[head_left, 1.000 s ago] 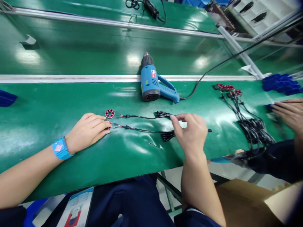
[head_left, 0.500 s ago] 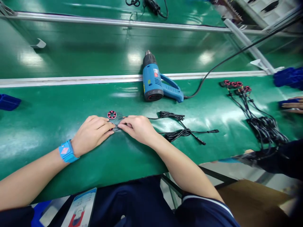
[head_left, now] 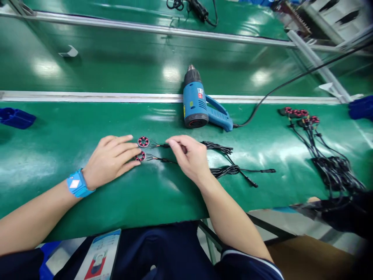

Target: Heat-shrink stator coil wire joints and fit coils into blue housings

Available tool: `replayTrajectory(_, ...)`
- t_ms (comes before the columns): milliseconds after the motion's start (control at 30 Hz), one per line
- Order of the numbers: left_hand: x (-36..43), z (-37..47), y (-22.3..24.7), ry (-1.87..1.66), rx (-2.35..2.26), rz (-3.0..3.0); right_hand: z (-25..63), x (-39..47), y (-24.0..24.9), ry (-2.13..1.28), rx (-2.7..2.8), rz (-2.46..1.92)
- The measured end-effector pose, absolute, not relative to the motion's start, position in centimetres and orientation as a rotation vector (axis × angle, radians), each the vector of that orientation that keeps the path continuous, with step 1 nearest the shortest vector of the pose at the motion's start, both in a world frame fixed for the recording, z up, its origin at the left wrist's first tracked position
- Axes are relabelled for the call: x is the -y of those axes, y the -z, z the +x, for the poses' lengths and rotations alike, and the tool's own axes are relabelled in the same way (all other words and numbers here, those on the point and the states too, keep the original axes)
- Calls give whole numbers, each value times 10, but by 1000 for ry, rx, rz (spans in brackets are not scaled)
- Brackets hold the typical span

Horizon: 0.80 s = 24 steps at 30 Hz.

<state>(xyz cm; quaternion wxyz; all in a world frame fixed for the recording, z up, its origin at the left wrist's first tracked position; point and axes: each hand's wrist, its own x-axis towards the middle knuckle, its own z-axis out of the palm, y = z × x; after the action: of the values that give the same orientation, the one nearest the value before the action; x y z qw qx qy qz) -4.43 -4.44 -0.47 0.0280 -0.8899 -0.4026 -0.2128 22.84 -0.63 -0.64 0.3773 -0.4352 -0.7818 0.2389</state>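
My left hand [head_left: 115, 157] lies flat on the green mat with fingers spread. Its fingertips touch the lower small ring with red coils [head_left: 141, 156]. Just above it sits a matching upper ring [head_left: 143, 142], close to my index fingertip. Thin bare-ended wires run right from both rings into black cables. My right hand [head_left: 190, 157] is curled, its thumb and index finger closed at the upper black cable [head_left: 164, 146]; the exact contact is partly hidden. The lower black cable [head_left: 166, 160] passes beneath this hand. Bundled cable coils [head_left: 225, 170] lie to its right.
A blue heat gun [head_left: 196, 103] lies behind my hands, its cord trailing right. Several coil rings with cables [head_left: 332, 167] are piled at right. Blue plastic parts [head_left: 17, 118] sit at far left and right [head_left: 361, 107]. A dark sleeve [head_left: 346, 210] is at the right edge.
My right hand has moved right from the lower ring's wires to the upper cable, uncovering those wires. My left fingers have spread, showing more of the lower ring. The view has shifted slightly.
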Motion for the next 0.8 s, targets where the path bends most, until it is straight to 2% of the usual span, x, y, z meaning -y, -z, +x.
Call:
replayTrajectory(233, 53, -174, -37, 535, 2175, -1694, 237, 5, 1, -452, 2055, -1036)
replayTrajectory(367, 72, -244, -36, 500, 2493, -1308, 233, 7, 6, -440, 2135, -954)
replayTrajectory(467, 72, -261, -19, 493, 2613, -1343, 233, 8, 9, -447, 2166, -939)
replayTrajectory(600, 57, -256, -3, 393, 2486, -1625, 231, 10, 11, -507, 2219, -950)
replayTrajectory(800, 43, -224, -10, 446, 2269, -2049, 225, 17, 13, -671, 2287, -963)
